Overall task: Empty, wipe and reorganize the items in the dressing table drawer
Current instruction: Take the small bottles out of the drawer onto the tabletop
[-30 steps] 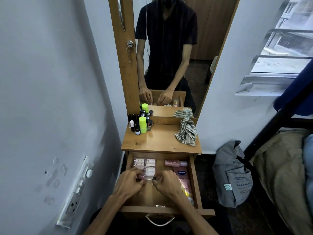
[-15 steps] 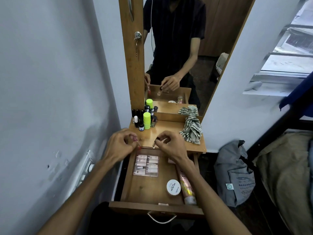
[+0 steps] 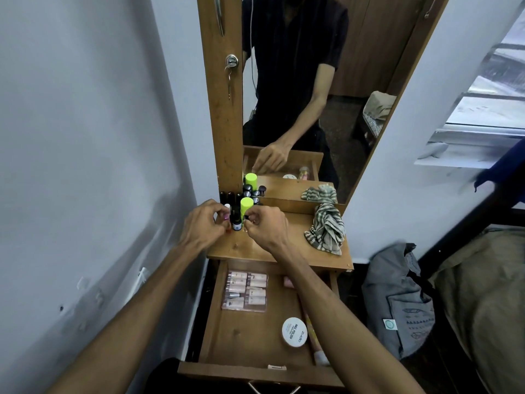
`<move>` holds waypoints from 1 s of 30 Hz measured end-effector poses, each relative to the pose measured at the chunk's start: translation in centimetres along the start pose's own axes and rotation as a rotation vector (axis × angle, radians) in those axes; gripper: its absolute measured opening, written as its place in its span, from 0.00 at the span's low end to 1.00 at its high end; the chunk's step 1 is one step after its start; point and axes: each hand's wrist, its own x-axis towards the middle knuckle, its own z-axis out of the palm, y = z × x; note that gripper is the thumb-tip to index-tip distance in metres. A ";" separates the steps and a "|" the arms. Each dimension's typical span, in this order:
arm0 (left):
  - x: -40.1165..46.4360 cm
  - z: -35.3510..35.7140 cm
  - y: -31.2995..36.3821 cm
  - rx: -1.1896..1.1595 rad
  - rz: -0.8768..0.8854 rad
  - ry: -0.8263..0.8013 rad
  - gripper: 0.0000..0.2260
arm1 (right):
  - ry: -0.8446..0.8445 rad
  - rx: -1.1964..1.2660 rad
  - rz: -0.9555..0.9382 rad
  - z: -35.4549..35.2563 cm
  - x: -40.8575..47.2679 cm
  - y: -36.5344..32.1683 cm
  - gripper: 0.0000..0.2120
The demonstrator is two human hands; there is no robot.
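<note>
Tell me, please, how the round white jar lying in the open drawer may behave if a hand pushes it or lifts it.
The round white jar lies flat on its broad face on the bare wood of the drawer, so it would probably slide rather than tip. It looks low and smooth-lidded, so likely light and somewhat slippery. Set on its edge, it could roll.

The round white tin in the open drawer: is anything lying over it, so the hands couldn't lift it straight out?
Nothing visible covers the round white tin; its lid shows whole in the drawer. The right forearm passes just beside it, and a pink tube lies along its right side. Both hands, left hand and right hand, are up at the small bottles.
</note>
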 end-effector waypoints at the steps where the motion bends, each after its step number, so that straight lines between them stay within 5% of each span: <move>1: 0.2 0.2 -0.2 0.006 0.002 0.001 0.08 | -0.007 -0.013 -0.006 0.2 0.2 -0.1 0.10; 30: 0.0 0.9 -1.3 0.009 -0.010 0.085 0.15 | 0.003 0.051 -0.006 0.5 -1.1 2.1 0.13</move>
